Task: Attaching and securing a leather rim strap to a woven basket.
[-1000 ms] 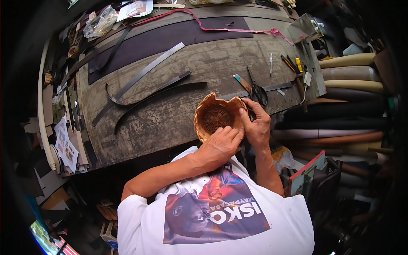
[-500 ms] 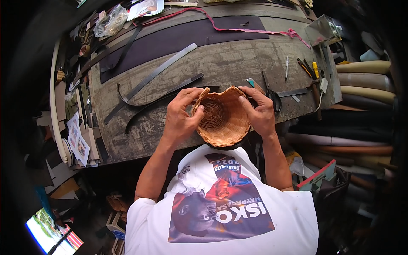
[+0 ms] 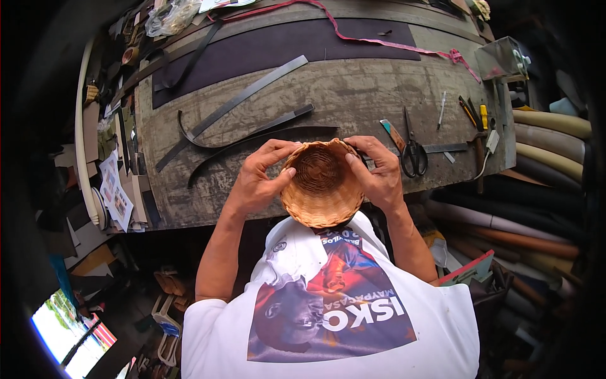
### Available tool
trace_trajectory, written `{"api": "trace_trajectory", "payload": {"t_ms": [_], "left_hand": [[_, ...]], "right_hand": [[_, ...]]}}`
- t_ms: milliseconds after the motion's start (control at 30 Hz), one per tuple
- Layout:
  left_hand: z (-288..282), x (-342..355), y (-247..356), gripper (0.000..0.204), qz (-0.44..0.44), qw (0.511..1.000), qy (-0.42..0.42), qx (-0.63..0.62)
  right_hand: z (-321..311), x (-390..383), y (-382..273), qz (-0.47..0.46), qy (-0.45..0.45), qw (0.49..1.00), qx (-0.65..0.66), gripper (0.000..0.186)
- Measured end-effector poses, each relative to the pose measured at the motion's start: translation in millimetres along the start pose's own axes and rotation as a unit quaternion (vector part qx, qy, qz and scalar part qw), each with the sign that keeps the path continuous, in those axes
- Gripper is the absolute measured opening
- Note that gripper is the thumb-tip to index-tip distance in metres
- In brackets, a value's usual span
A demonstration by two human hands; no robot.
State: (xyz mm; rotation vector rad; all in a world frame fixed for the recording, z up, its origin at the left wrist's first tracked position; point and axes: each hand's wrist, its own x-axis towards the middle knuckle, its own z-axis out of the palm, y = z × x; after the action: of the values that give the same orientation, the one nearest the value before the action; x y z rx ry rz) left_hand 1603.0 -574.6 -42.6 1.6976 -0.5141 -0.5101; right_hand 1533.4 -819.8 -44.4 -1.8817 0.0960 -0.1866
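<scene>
I see my left hand (image 3: 257, 182) and right hand (image 3: 377, 174) clamped on opposite rims of the small woven basket (image 3: 322, 186), held between them above the counter's (image 3: 353, 95) near edge.

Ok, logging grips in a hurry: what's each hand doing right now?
Left hand: closed on the left rim of the woven basket.
Right hand: closed on the basket's right rim.

The person is wearing a white short-sleeved T-shirt (image 3: 328, 303). A large colourful print is covering its front. Both forearms are showing bare.
</scene>
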Motion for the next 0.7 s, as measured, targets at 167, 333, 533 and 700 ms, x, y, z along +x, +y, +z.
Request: {"api": "trace_trajectory", "payload": {"t_ms": [167,333,533,700], "left_hand": [[-1.7,-0.7,-6.3,0.04,0.005,1.0,-0.008,0.0],[-5.3,5.2,-10.9,0.039,-0.001,0.999,-0.026,-0.045],[8.8,1.3,-16.8,0.035,0.023,0.997,0.048,-0.064],[48.5,-41.9,-36.9,0.043,0.014,0.97,0.217,-0.104]], "right_hand": [[-0.6,-0.9,1.5,0.001,-0.016,1.0,-0.009,0.023],[2.9,0.9,5.4,0.022,-0.008,0.999,0.028,0.022],[2.7,6.8,-1.6,0.085,-0.003,0.995,0.042,0.026],[-4.1,11.0,13.8,0.101,0.007,0.995,0.012,0.029]]}}
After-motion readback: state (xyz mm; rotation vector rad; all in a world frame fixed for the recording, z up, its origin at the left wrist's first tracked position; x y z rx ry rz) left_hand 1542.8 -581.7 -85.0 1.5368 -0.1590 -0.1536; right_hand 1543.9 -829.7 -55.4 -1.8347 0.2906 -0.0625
